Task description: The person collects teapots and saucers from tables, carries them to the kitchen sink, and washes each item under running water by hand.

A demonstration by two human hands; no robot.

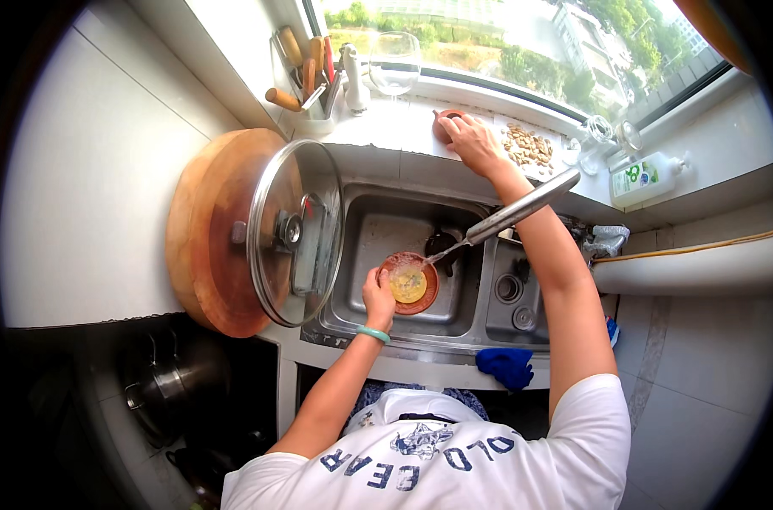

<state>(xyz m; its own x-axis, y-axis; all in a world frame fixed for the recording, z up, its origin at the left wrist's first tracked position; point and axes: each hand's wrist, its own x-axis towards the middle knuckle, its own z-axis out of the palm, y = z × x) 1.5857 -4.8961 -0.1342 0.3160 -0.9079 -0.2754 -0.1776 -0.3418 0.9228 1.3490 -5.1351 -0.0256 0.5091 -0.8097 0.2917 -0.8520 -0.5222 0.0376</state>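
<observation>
My left hand, with a green bangle at its wrist, grips the rim of a reddish-brown bowl inside the large sink basin. Water from the metal faucet streams into this bowl, where a round yellow patch shows; whether it is the bowl's bottom or something in it I cannot tell. Far forward, my right hand has its fingers at the rim of a small reddish-brown clay pot on the windowsill. Its palm side is hidden. A dark object lies in the basin behind the bowl.
A glass lid and round wooden boards stand left of the sink. Wooden-handled tools, a wine glass, scattered seeds and a pump bottle line the sill. A blue cloth hangs at the front edge.
</observation>
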